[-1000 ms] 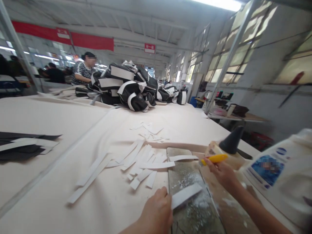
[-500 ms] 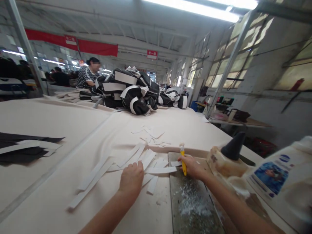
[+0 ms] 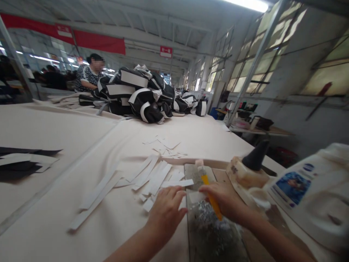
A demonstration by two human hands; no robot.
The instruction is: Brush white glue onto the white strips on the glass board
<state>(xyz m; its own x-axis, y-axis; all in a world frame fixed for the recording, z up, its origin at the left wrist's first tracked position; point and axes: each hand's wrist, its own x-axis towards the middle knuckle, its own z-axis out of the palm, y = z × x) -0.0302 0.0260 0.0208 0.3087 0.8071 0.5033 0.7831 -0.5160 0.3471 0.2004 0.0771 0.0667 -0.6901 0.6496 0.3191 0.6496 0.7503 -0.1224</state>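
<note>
Half a second had carried our left hand (image 3: pixel 167 208) across the strip pile (image 3: pixel 160 177), fingers loosely parted, toward the white strip (image 3: pixel 196 197) at our right hand's (image 3: pixel 225 202) nine o'clock; that hand gripped the yellow-handled brush (image 3: pixel 214 203), bristles (image 3: pixel 200 165) toward twelve, so brushing seemed paused.

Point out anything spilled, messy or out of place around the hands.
White residue lies in uneven patches on the board beneath the right hand, so it looks messy, perhaps spilled. Thin scraps lie scattered beyond the loose white strips. Nothing looks clearly broken.
</note>
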